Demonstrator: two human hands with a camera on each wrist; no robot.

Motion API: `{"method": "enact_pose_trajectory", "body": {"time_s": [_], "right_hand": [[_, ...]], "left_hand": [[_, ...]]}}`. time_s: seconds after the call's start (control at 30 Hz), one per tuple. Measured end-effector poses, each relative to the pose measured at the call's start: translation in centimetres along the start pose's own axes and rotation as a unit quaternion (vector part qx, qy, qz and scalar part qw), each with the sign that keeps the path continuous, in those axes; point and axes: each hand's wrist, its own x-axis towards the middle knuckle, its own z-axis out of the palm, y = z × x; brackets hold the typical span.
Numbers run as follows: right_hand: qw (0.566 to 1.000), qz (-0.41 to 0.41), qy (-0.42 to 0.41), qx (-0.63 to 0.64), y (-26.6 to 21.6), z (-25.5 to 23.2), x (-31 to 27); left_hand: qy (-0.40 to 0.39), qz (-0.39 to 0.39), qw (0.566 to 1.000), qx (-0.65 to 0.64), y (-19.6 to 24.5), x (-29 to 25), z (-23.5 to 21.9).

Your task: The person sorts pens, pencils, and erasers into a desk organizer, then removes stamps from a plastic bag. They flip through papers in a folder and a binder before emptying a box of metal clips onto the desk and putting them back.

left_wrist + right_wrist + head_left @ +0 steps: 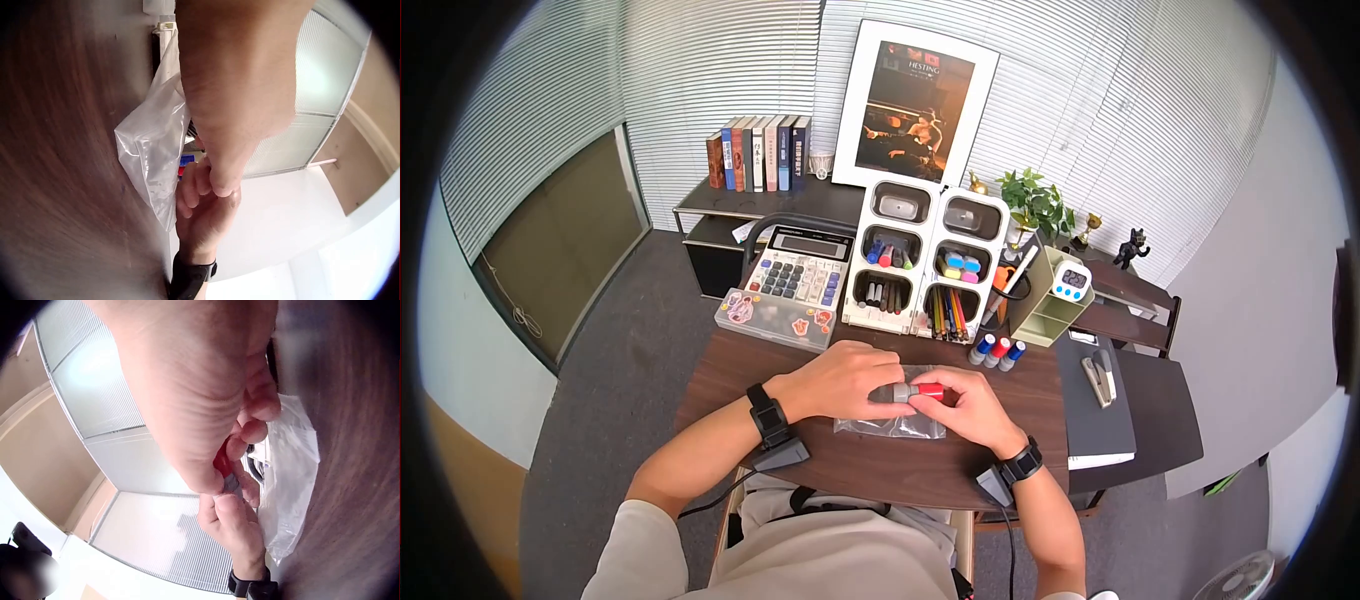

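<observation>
Over the front of the desk, both hands hold a short, thick red-and-grey marker (930, 391), lying sideways between them. My left hand (852, 381) pinches its grey end between thumb and fingers. Around the red part curl the thumb and fingers of my right hand (980, 408). In the right wrist view the marker (222, 461) shows between the fingertips of the two hands; in the left wrist view the fingers hide it. A clear plastic bag (888, 429) lies crumpled on the desk beneath the hands.
Three similar markers (997, 352), with blue and red tops, stand right of a white organizer (855, 318) filled with pens and pencils. A calculator (800, 275) and a stickered clear case (775, 318) are left. A stapler (1098, 378) lies on a dark folder (1090, 430) at right.
</observation>
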Motion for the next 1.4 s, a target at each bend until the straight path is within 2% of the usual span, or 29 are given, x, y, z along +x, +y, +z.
{"method": "enact_pose_trajectory", "body": {"time_s": [0.63, 0.77, 0.83, 0.9, 0.93, 0.97, 1.03, 1.07, 1.27, 1.4], "right_hand": [[0.997, -0.066, 0.015, -0.032, -0.8, -0.4, 0.0], [0.995, -0.082, 0.046, -0.031, -0.2, -1.0, -0.1], [0.993, -0.095, 0.066, -0.031, 0.6, -1.5, -0.2], [0.993, -0.044, 0.102, 0.042, 1.5, -1.7, -0.3], [0.982, -0.074, 0.111, 0.137, 1.8, -1.3, 0.0], [0.982, -0.074, 0.110, 0.137, 1.8, -1.5, -0.2], [0.948, 0.044, 0.018, 0.315, 1.6, -2.5, -0.6], [0.948, 0.040, -0.021, 0.315, 1.9, -2.7, -0.7], [0.931, 0.062, -0.042, 0.358, 1.1, -2.0, -0.5], [0.936, 0.063, -0.040, 0.345, 0.8, -1.8, -0.6]], "left_hand": [[-0.009, 0.015, 1.000, 0.010, 0.3, 0.5, -0.4], [-0.034, -0.004, 0.999, 0.010, -0.5, 0.0, -1.2], [0.032, -0.039, 0.998, -0.022, -1.3, -0.3, -1.4], [0.055, -0.059, 0.996, -0.039, -1.5, -0.3, -1.6], [0.055, -0.082, 0.994, -0.040, -1.4, -0.1, -2.0], [0.055, -0.104, 0.992, -0.041, -1.2, -0.1, -2.3], [0.057, -0.097, 0.993, -0.035, -0.9, 0.1, -2.3], [0.058, -0.090, 0.994, -0.030, -0.8, 0.3, -2.3], [0.067, -0.078, 0.994, -0.039, -0.7, 0.1, -1.6], [0.069, -0.080, 0.994, -0.042, -0.8, 0.1, -1.4]]}}
